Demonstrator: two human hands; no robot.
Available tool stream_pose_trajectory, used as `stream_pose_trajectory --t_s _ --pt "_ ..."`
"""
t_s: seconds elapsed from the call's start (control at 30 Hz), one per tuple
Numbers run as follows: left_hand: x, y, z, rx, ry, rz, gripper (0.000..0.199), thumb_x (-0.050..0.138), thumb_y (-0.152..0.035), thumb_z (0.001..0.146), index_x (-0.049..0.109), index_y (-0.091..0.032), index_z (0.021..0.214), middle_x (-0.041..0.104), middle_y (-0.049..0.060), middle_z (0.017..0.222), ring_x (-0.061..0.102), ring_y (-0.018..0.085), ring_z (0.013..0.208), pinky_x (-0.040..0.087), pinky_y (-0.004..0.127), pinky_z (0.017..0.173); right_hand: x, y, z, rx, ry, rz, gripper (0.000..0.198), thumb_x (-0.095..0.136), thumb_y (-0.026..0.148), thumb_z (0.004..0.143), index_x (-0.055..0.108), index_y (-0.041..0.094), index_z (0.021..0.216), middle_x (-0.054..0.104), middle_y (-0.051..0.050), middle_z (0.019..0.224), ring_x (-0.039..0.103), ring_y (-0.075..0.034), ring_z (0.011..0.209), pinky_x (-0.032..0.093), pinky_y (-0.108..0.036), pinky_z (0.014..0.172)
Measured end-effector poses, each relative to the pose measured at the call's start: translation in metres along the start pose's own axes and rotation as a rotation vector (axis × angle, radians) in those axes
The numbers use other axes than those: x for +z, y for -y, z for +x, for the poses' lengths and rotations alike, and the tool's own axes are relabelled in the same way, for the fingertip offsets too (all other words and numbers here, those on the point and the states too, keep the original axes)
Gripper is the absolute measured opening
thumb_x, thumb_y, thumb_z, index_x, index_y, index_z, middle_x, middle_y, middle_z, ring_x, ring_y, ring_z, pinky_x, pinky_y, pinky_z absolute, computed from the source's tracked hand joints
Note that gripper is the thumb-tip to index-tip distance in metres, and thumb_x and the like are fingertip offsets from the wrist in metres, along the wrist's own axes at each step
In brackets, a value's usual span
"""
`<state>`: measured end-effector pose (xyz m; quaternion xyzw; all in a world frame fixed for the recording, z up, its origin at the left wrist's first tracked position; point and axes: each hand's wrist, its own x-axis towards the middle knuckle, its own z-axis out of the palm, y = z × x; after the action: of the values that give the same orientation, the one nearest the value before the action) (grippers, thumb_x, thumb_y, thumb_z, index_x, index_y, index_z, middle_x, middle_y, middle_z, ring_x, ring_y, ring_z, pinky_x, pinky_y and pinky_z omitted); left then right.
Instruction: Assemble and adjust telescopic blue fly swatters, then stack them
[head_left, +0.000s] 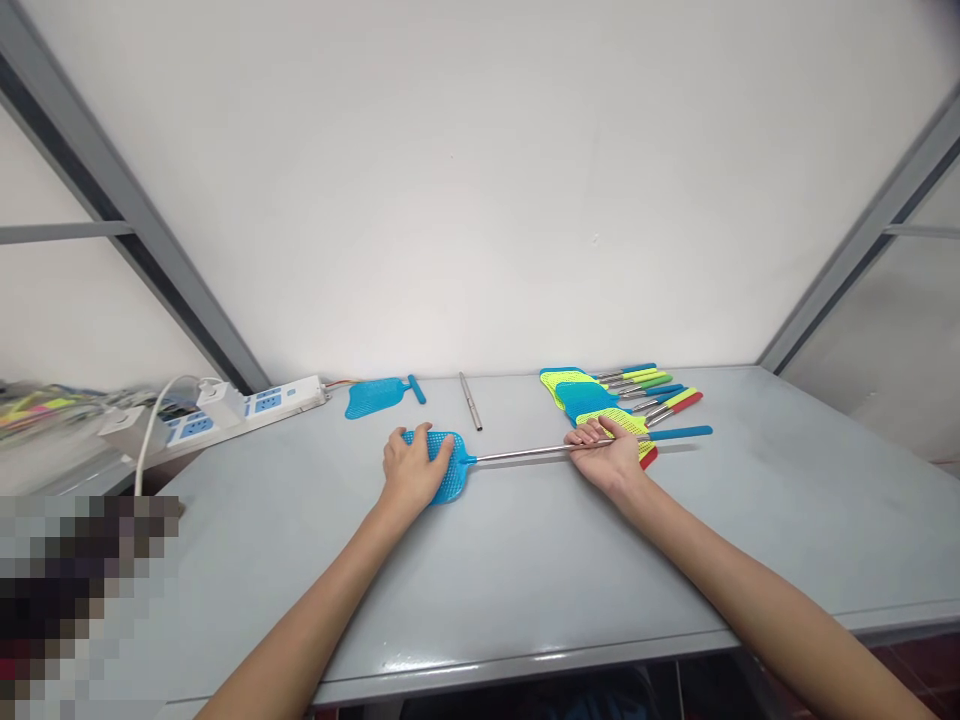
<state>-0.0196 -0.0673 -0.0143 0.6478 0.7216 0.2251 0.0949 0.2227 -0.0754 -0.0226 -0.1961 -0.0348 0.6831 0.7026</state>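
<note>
At mid-frame, the left hand [417, 465] rests, fingers apart, on a blue swatter's [525, 454] head [454, 482]; right of centre, the right hand [609, 458], palm up, curls its fingers round the shaft [510, 456], near other swatters [589, 402].

Left hand [411, 468] hid much of swatter [456, 480]

Part of its mesh lay unseen beneath the palm, and the right hand's [611, 465] curled fingers covered a bit of the rod [525, 453]. In the pile [591, 402], upper heads masked lower ones. Pixel blocks [75, 600] blotted out the lower left corner. Clutter [37, 405] at the left edge was too blurred to tell. The bottom edge cut both forearms [322, 600].
</note>
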Motion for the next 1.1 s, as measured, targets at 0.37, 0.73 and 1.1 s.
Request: stream_pose_trajectory --t_s 0.37,0.73,1.1 --pt "0.01 -0.004 -0.013 0.286 0.129 0.082 0.047 0.03 -0.059 0.075 0.046 -0.027 0.107 0.039 0.008 0.12 0.025 0.026 0.118 0.014 0.047 0.092 -0.001 0.004 0.003 0.02 0.0 0.025 0.022 0.033 0.015 0.074 0.022 0.019 0.056 0.025 0.006 0.046 0.027 -0.007 0.036 0.03 -0.022 0.039" --pt "-0.001 -0.013 -0.021 0.665 0.146 0.001 0.024 0.035 -0.033 0.083 0.053 -0.022 0.074 0.056 -0.001 0.086 0.044 0.017 0.09 0.022 0.037 0.078 0.001 0.012 0.005 0.07 0.001 0.013 0.023 0.034 0.017 0.075 0.02 0.019 0.056 0.024 0.006 0.044 0.026 -0.008 0.035 0.029 -0.021 0.038" --pt "-0.005 -0.021 -0.027 0.766 0.164 -0.057 0.021 0.033 -0.025 0.084 0.052 -0.019 0.074 0.055 -0.002 0.077 0.045 0.015 0.082 0.019 0.036 0.081 0.008 0.023 0.004 0.094 -0.011 0.003 0.026 0.035 0.015 0.075 0.019 0.019 0.056 0.023 0.007 0.044 0.025 -0.008 0.036 0.027 -0.021 0.038"
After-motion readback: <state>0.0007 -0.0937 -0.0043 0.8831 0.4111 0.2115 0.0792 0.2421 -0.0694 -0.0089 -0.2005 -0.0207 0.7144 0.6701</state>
